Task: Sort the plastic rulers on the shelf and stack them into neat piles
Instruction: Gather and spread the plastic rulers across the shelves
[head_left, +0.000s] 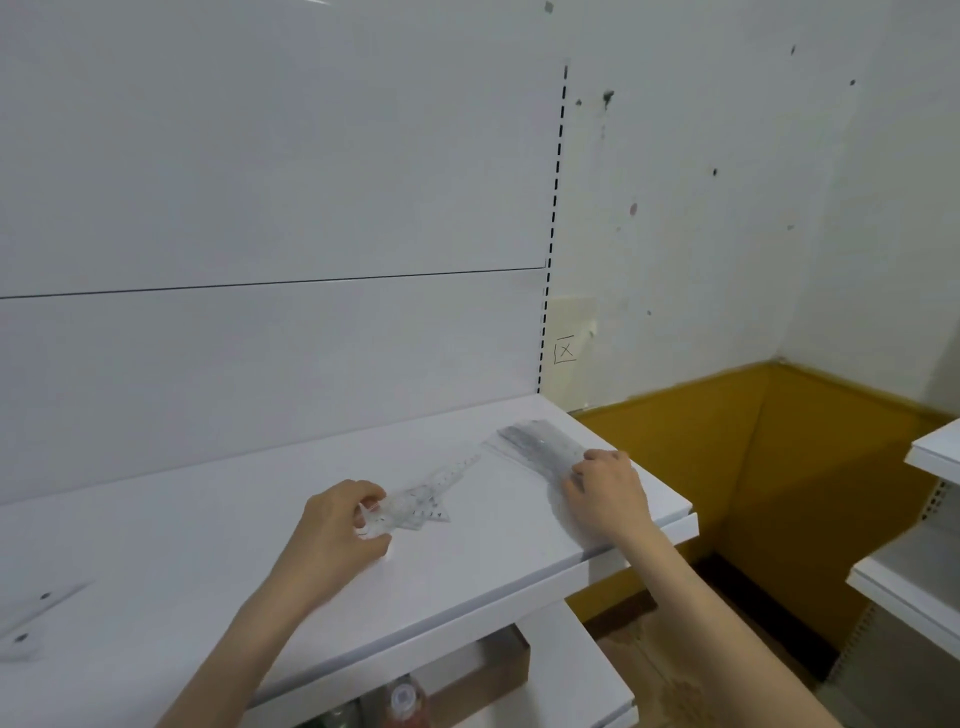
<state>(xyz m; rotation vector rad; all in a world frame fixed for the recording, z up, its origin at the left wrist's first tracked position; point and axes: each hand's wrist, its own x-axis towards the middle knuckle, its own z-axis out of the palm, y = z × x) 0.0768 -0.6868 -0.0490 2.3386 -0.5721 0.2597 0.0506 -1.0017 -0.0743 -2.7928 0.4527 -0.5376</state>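
Clear plastic rulers lie on the white shelf (218, 540). A loose cluster of clear rulers and set squares (421, 506) sits mid-shelf, with one long straight ruler (457, 470) angling up to the right. My left hand (337, 525) pinches the cluster's left end between thumb and curled fingers. A stack of straight clear rulers (540, 441) lies near the shelf's right end. My right hand (605, 491) rests on the near end of that stack, fingers bent over it.
The shelf's right edge (691, 512) drops off beside a mustard-yellow wall base (779, 467). A clear object with dark dots (31, 618) lies at the far left. Lower shelves hold a bottle (405, 701) and a cardboard box (483, 675). Another white shelf unit (924, 561) stands at right.
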